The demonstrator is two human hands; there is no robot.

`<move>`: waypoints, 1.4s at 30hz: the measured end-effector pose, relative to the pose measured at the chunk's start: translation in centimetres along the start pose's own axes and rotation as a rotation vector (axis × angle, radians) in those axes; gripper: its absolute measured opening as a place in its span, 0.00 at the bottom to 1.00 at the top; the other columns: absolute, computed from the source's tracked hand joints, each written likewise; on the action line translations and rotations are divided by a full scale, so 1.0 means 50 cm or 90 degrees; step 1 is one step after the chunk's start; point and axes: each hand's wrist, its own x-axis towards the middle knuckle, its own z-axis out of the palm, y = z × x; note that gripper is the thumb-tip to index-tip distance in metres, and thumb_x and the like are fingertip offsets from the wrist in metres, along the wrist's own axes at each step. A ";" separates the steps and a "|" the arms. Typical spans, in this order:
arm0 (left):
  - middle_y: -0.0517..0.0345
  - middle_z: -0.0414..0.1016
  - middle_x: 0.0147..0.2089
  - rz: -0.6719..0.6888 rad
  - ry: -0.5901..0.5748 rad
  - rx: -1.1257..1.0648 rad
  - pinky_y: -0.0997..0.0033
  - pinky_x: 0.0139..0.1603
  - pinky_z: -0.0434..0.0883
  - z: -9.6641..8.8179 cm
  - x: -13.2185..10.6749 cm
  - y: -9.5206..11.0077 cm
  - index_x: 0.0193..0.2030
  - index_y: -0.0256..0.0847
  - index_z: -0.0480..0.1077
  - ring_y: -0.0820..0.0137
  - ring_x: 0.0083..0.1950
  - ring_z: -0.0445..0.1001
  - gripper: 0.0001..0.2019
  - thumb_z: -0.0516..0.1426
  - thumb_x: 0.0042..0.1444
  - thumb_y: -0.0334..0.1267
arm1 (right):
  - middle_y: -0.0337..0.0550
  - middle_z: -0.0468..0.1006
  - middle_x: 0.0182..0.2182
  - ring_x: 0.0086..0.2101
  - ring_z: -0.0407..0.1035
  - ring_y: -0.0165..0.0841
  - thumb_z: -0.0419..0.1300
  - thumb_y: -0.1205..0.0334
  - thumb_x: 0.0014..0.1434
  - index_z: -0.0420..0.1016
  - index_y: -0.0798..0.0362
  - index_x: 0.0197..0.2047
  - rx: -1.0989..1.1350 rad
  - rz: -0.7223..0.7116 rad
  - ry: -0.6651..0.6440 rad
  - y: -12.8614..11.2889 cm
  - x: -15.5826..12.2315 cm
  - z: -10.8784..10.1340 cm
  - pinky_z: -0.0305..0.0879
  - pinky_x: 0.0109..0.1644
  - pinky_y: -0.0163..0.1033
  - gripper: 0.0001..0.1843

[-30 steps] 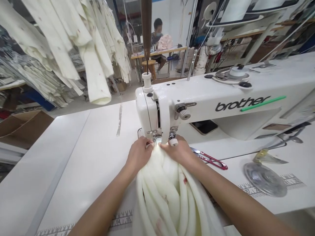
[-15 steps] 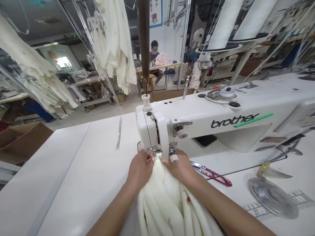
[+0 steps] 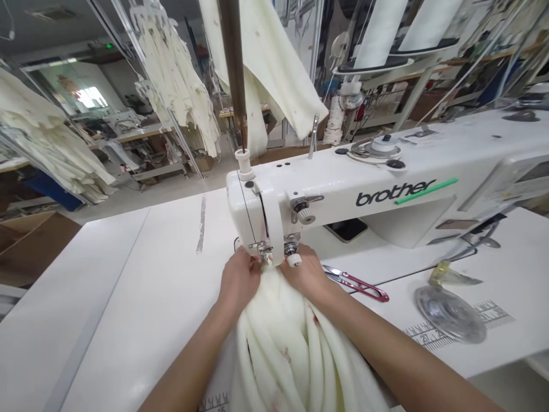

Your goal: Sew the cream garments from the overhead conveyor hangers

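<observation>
A gathered length of cream fabric point(image 3: 289, 343) with small reddish spots runs from the front table edge up to the needle area of a white sewing machine point(image 3: 330, 186). Just left of the presser foot point(image 3: 262, 252), my left hand point(image 3: 241, 279) pinches the fabric's edge with curled fingers. My right hand point(image 3: 305, 274) grips the cloth on the other side. Its fingertips are partly hidden behind the machine head and the tension knob point(image 3: 294, 260). Red-handled thread snips point(image 3: 358, 285) lie right of my right hand.
A dark phone point(image 3: 347, 229) lies under the machine arm. At right are a clear round dish point(image 3: 450, 315) and a printed ruler strip point(image 3: 497, 312). White thread cones point(image 3: 380, 34) stand behind. Cream garments point(image 3: 175, 74) hang at the back; a cardboard box point(image 3: 36, 243) stands left.
The view has shifted, so the machine sits a little further left and higher. A hanging cream cloth has come in behind the machine, covering the seated person. Both hands stay at the presser foot.
</observation>
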 end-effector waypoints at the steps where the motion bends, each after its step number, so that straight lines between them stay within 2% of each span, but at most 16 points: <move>1: 0.51 0.73 0.41 0.003 0.003 0.001 0.69 0.38 0.64 0.001 0.001 -0.001 0.36 0.39 0.68 0.64 0.40 0.71 0.08 0.48 0.55 0.34 | 0.48 0.76 0.32 0.33 0.69 0.38 0.52 0.66 0.56 0.73 0.56 0.33 -0.006 0.000 0.002 0.001 0.002 0.003 0.55 0.32 0.36 0.09; 9: 0.50 0.73 0.44 0.020 0.017 0.001 0.67 0.42 0.65 -0.001 0.004 0.001 0.41 0.38 0.68 0.61 0.46 0.71 0.10 0.48 0.55 0.34 | 0.49 0.75 0.30 0.32 0.69 0.38 0.52 0.70 0.54 0.72 0.58 0.33 -0.033 -0.009 0.016 0.001 0.005 0.011 0.54 0.31 0.36 0.08; 14: 0.51 0.73 0.43 0.006 0.041 0.019 0.69 0.42 0.65 0.002 0.000 0.001 0.39 0.39 0.68 0.63 0.45 0.71 0.09 0.49 0.54 0.34 | 0.49 0.76 0.34 0.34 0.69 0.38 0.50 0.65 0.59 0.72 0.57 0.35 -0.009 -0.029 0.053 -0.002 -0.001 0.015 0.55 0.32 0.35 0.10; 24: 0.48 0.73 0.39 0.006 0.055 0.032 0.69 0.39 0.64 0.004 -0.001 -0.006 0.37 0.37 0.66 0.63 0.41 0.72 0.08 0.49 0.54 0.34 | 0.51 0.76 0.32 0.35 0.70 0.40 0.50 0.60 0.61 0.73 0.58 0.35 0.052 -0.022 0.114 -0.010 -0.011 0.007 0.57 0.35 0.37 0.13; 28: 0.49 0.73 0.38 0.008 0.050 0.014 0.69 0.38 0.64 0.000 -0.005 -0.006 0.38 0.36 0.67 0.63 0.39 0.71 0.09 0.49 0.54 0.36 | 0.51 0.76 0.31 0.33 0.70 0.39 0.49 0.61 0.62 0.72 0.58 0.34 0.088 -0.069 0.114 -0.001 -0.022 -0.003 0.57 0.33 0.36 0.13; 34: 0.52 0.73 0.38 0.030 0.039 -0.026 0.71 0.38 0.64 -0.007 -0.006 -0.008 0.37 0.37 0.67 0.66 0.40 0.70 0.09 0.48 0.54 0.35 | 0.43 0.74 0.32 0.33 0.68 0.31 0.41 0.60 0.67 0.66 0.55 0.38 0.179 -0.199 0.099 0.029 -0.047 -0.028 0.58 0.35 0.31 0.16; 37: 0.52 0.73 0.37 0.025 0.033 -0.038 0.71 0.38 0.64 -0.004 -0.001 -0.012 0.37 0.37 0.68 0.66 0.39 0.70 0.09 0.49 0.54 0.35 | 0.44 0.73 0.31 0.32 0.68 0.33 0.39 0.59 0.67 0.65 0.55 0.37 0.203 -0.207 0.091 0.036 -0.044 -0.027 0.59 0.35 0.33 0.17; 42: 0.52 0.73 0.37 0.023 0.024 -0.050 0.70 0.38 0.63 0.000 0.006 -0.019 0.37 0.37 0.68 0.66 0.39 0.70 0.09 0.49 0.54 0.36 | 0.49 0.73 0.32 0.33 0.68 0.38 0.37 0.61 0.66 0.64 0.57 0.42 0.209 -0.165 0.092 0.036 -0.033 -0.017 0.58 0.35 0.37 0.17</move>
